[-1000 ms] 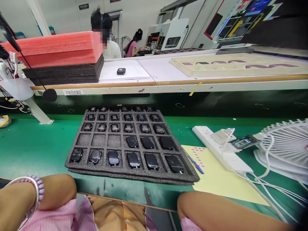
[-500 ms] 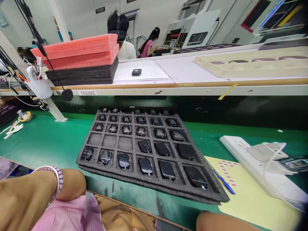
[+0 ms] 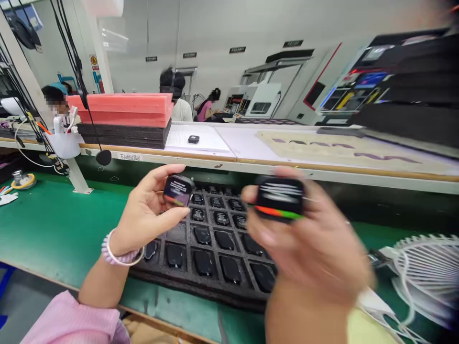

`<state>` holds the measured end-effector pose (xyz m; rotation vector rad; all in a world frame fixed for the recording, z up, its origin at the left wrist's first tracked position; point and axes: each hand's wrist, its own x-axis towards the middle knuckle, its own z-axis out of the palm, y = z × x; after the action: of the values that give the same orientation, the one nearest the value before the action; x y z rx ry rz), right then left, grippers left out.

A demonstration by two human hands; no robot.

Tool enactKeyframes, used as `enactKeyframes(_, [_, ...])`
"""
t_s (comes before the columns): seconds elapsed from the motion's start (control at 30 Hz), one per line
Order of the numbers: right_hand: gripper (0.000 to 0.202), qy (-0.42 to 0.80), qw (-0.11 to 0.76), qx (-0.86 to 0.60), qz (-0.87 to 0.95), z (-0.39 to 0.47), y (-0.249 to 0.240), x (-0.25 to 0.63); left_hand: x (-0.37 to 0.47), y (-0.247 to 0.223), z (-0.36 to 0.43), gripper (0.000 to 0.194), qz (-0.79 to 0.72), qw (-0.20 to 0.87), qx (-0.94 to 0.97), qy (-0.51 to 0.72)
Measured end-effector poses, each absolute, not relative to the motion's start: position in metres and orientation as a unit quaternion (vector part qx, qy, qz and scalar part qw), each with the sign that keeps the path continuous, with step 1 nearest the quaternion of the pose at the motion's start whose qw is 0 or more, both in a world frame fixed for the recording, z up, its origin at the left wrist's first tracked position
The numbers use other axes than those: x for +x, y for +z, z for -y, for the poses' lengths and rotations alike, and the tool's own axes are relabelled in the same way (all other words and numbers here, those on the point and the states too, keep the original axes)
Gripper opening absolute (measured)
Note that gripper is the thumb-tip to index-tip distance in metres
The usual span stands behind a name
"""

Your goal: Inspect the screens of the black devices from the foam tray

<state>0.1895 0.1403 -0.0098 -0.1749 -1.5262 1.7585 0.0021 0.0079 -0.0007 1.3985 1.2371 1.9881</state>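
- Head view: left of the foam tray's (image 3: pixel 201 288) middle, my left hand (image 3: pixel 143 210) curves loosely, thumb and fingertips gripping a black device (image 3: pixel 178 190) by its edges.
- That device faces me, lettering visible, over the foam tray's left part.
- Across a gap, above the foam tray's right side, a second device (image 3: pixel 279 197) faces me too, its long axis unclear.
- My right hand (image 3: pixel 308 243), blurred and nearer my eyes, grips it.
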Motion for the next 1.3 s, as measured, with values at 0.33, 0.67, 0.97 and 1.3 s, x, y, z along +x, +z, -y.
enactKeyframes(0.33, [0.055,0.767,0.324,-0.033,0.552,-0.151,-0.023,0.132,-0.009,-0.019,-0.053,0.052,-0.434,0.239,0.488,0.719])
enactKeyframes(0.67, [0.051,0.736,0.369,-0.066,0.563,-0.15,-0.022,0.13,-0.003,-0.019,-0.052,0.052,-0.419,0.289,0.494,0.705])
enactKeyframes(0.97, [0.047,0.717,0.398,-0.082,0.567,-0.155,-0.026,0.128,-0.003,-0.02,-0.05,0.046,-0.434,0.289,0.489,0.699])
enactKeyframes(1.3, [0.049,0.725,0.402,-0.066,0.555,-0.152,-0.017,0.128,-0.005,-0.014,-0.053,0.045,-0.436,0.288,0.47,0.711])
